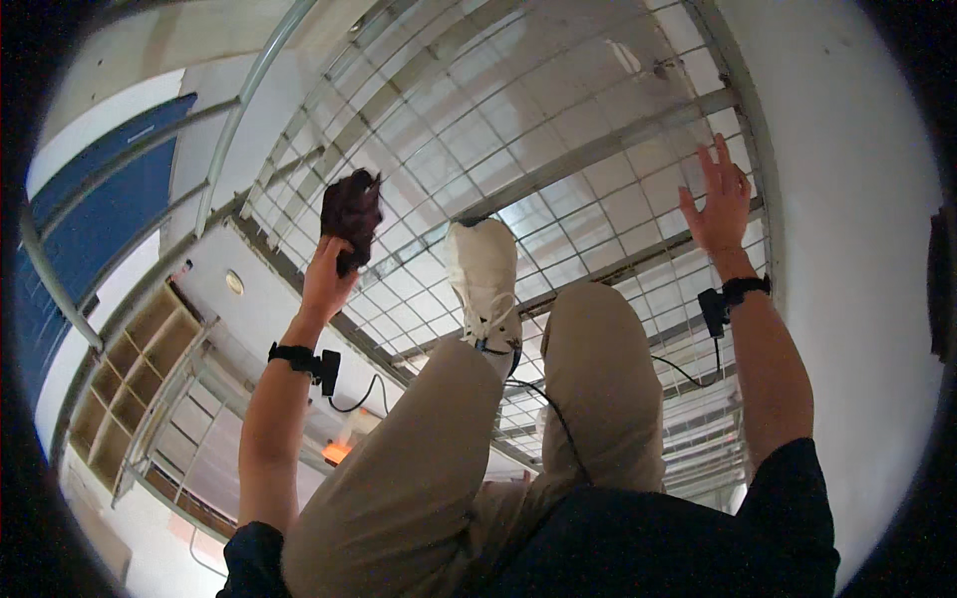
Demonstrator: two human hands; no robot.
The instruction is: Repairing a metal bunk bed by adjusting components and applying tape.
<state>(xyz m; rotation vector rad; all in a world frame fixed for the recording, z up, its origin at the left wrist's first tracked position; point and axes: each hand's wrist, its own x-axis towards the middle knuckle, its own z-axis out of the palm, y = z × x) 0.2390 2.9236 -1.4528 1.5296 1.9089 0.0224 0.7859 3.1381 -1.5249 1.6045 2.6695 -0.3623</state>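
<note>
My left hand (332,274) grips a bunched dark maroon cloth (351,214) above the left side of a metal wire-mesh bed base (419,159). The cloth hangs over the grid. At the right, close to the pale wall, my right hand (720,204) is spread with fingers apart and nothing in it. It is over the mesh near the frame's right edge; whether it presses on the wires I cannot tell. My bent legs in beige trousers are on the mesh, and one off-white shoe (483,264) shows between my hands.
A white wall (847,249) runs along the right. Grey tubular rails (244,110) rise at the left, with a blue panel (110,219) beyond. Lower left, down below, stands a wooden shelf with compartments (130,384). Black cables (558,414) run from my wrist straps across my legs.
</note>
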